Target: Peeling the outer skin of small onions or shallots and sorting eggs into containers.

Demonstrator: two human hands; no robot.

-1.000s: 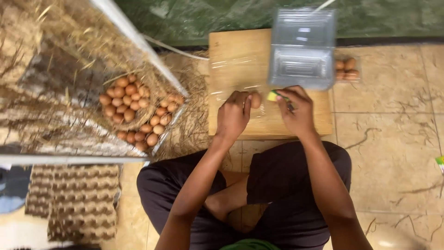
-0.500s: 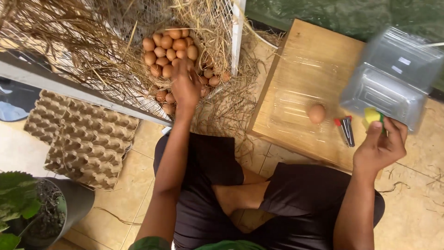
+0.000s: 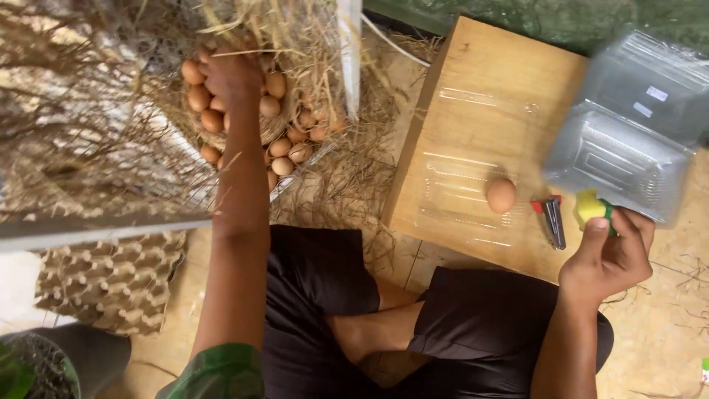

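Observation:
My left hand (image 3: 230, 74) reaches into a straw nest holding several brown eggs (image 3: 284, 148) and rests on top of them, fingers curled down; what it grips is hidden. My right hand (image 3: 609, 255) is closed around a small yellow and green sponge (image 3: 591, 207) at the near right edge of a wooden board (image 3: 502, 81). A single brown egg (image 3: 501, 195) lies on the board on a clear flat plastic tray (image 3: 458, 196). A small red and grey stapler (image 3: 550, 218) lies between that egg and my right hand.
An open clear plastic egg box (image 3: 628, 140) sits on the board's right side. Grey cardboard egg trays (image 3: 111, 281) are stacked on the floor at left. Loose straw (image 3: 354, 170) spreads between nest and board. A white post (image 3: 348, 52) stands by the nest. My crossed legs fill the foreground.
My left hand left the board and the egg, swung left and now sits deeper in the nest. The view turned left. My right hand stays by the board with the sponge.

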